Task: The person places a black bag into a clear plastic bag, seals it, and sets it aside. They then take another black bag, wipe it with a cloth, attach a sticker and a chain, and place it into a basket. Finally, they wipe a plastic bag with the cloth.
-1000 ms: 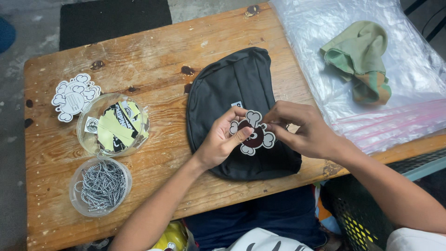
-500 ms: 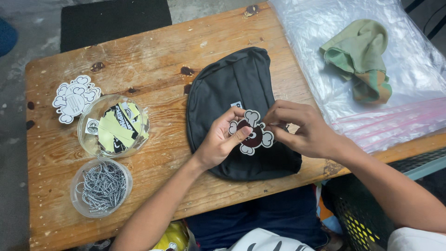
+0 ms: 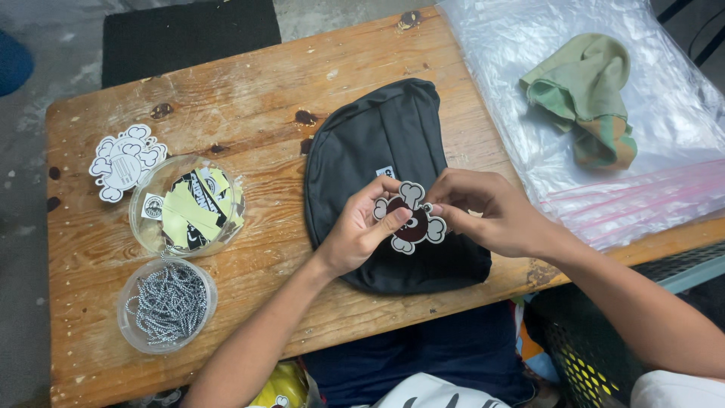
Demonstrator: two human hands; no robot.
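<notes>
A black fabric pouch [image 3: 377,143] lies on the wooden table [image 3: 249,83]. Over its lower half both hands hold a die-cut tag [image 3: 410,223], white with a dark round centre and bone-shaped corners. My left hand [image 3: 361,230] pinches the tag's left edge between thumb and fingers. My right hand [image 3: 491,211] grips the tag's right edge with its fingertips. A small white label [image 3: 386,171] shows on the pouch just above the tag.
Left of the pouch stand a clear round tub of yellow and black cards [image 3: 189,205] and a clear tub of metal ball chains [image 3: 168,302]. A stack of white die-cut tags [image 3: 124,160] lies beyond. A green cloth item [image 3: 585,106] rests on clear plastic bags [image 3: 664,196] at right.
</notes>
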